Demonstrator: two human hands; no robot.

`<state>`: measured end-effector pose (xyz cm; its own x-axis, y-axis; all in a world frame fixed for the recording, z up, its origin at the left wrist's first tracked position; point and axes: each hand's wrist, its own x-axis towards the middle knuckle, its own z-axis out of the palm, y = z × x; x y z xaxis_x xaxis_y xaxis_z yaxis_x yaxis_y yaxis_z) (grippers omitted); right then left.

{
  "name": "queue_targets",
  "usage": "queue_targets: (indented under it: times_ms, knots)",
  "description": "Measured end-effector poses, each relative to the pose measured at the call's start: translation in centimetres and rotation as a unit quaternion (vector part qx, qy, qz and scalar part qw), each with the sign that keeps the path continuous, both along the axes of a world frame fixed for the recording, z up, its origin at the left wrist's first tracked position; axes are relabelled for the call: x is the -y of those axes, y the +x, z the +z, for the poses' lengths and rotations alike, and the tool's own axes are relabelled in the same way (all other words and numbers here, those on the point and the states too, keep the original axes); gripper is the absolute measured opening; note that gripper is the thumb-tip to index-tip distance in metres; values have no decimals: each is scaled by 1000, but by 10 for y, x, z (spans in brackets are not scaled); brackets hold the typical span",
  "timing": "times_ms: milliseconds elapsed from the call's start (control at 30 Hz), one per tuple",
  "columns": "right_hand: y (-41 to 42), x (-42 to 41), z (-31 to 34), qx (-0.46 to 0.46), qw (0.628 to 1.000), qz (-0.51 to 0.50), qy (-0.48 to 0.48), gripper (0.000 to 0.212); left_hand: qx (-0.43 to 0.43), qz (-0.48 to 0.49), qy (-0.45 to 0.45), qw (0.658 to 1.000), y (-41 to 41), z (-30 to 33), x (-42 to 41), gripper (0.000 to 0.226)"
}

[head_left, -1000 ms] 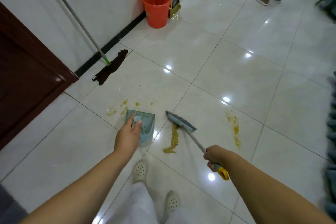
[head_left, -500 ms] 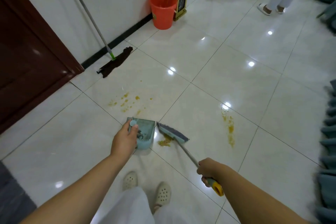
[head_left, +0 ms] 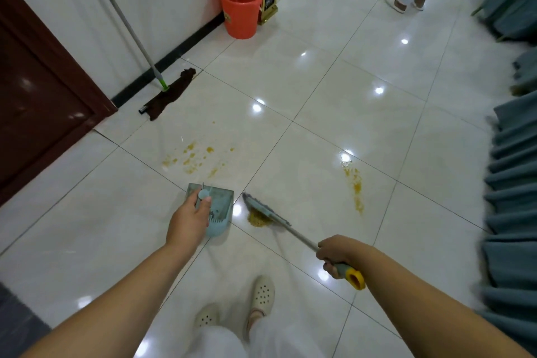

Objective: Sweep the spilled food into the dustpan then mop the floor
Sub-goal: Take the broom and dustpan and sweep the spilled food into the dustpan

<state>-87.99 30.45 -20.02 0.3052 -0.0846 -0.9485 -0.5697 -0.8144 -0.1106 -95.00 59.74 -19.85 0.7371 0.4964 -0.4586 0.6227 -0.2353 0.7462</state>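
the left hand (head_left: 187,222) is gripping the dustpan (head_left: 216,209) by its short handle, fingers closed round it, and is holding the pan low on the tiled floor (head_left: 334,113) with its open side facing right, likely so the pile can be pushed straight in. the right hand (head_left: 337,253) is wrapping its fingers tight round the brush (head_left: 266,211) handle near the yellow end, angling the head down onto the floor just right of the pan. a small heap of spilled food (head_left: 257,219) is sitting against the near side of the brush head, close to the pan's mouth but apart from it. more scattered crumbs (head_left: 191,158) are lying just beyond the pan, and a streak (head_left: 356,187) is lying well to the right, so the sweeping looks far from done. the mop (head_left: 168,90) is leaning against the far left wall, waiting for the second step, with an orange bucket (head_left: 241,7) further along the wall.
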Motion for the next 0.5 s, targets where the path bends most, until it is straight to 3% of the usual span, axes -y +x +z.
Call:
queue_targets:
  times_ms: [267,400,500]
  knots:
    - [-16,-17,-7,-23,988,-150,-6,13,-7,-49,-39,998,-41,1,-39,38]
    - [-44,-44,-12,-47,963,-264,36,11,-21,-73,-59,995,-60,-3,-56,21]
    - [-61,-59,-11,-49,941,-326,70,10,-27,-91,-84,992,-73,-5,-65,21]
